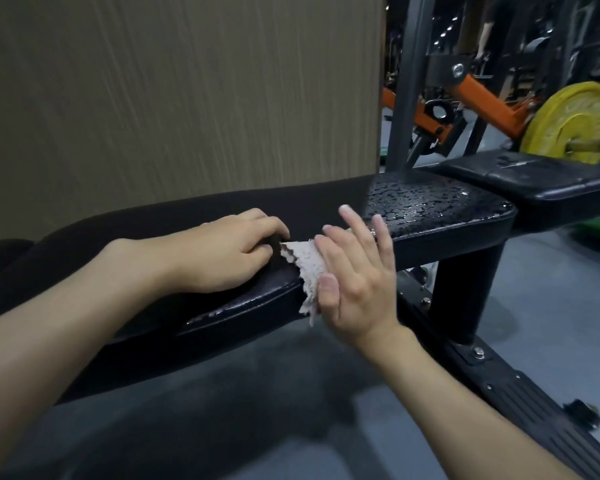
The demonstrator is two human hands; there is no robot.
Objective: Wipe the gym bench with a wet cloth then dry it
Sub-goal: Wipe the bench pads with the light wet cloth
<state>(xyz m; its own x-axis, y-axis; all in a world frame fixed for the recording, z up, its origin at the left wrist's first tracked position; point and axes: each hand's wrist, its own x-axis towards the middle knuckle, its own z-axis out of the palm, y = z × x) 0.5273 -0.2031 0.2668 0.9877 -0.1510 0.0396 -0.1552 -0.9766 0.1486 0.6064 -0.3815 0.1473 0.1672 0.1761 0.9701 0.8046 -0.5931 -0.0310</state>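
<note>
A black padded gym bench (440,216) runs from lower left to the right, and its right end is covered in water droplets. A pale, crumpled cloth (305,268) lies over the near edge of the pad in the middle. My right hand (357,271) presses flat on the cloth, fingers spread, thumb on the cloth's lower part. My left hand (229,251) rests on the pad just left of the cloth, fingers curled, fingertips at the cloth's upper corner.
A tan wall panel (174,91) stands right behind the bench. A second black pad (534,181) sits at the right. Behind it stand a machine with orange arms (485,102) and a yellow weight plate (568,123). The bench's post and base rail (520,389) cross the grey floor.
</note>
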